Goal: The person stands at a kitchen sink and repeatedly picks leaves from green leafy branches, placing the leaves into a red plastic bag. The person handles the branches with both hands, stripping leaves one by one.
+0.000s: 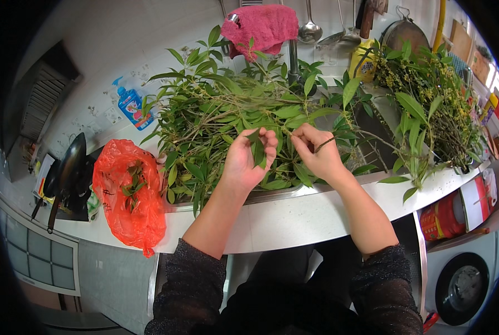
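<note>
My left hand curls around a few green leaves, palm turned up, over the sink. Just to its right, my right hand pinches a thin leafy twig, whose brown end sticks out past the knuckles. Under and behind both hands, a large heap of leafy branches covers most of the metal sink. At the left, a red plastic bag lies spread on the counter with some loose leaves inside.
A second pile of branches with small yellowish buds fills the right side. Above the heap stands the faucet, draped with a pink towel. A blue pump bottle and a wok are at the left. The white counter edge runs in front.
</note>
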`<action>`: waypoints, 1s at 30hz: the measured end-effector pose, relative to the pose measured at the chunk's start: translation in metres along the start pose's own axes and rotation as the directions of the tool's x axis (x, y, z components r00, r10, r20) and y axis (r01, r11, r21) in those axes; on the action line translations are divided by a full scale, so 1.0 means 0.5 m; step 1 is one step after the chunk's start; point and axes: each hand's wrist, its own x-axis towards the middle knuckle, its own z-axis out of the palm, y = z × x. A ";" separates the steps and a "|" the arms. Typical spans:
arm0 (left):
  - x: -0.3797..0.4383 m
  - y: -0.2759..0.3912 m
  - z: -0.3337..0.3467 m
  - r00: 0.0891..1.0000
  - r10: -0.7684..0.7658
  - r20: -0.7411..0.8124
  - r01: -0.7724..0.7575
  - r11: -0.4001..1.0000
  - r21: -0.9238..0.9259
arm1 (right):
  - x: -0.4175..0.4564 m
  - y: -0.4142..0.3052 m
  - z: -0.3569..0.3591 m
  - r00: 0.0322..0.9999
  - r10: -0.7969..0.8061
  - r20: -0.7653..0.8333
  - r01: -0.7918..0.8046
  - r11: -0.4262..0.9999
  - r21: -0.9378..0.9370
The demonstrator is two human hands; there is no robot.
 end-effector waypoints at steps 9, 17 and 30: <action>0.004 0.011 -0.024 0.918 -0.045 0.393 -0.085 0.949 0.305 | 0.003 0.005 -0.003 1.000 0.008 0.001 -0.008 0.999 -0.040; -0.018 -0.028 0.007 0.552 0.463 0.694 -0.439 -0.546 0.714 | 0.002 -0.005 -0.006 0.997 -0.046 0.069 0.048 0.998 -0.039; -0.005 -0.036 -0.007 0.551 0.471 0.689 -0.476 -0.501 0.723 | -0.003 -0.017 -0.007 0.993 -0.056 0.102 0.055 0.998 0.005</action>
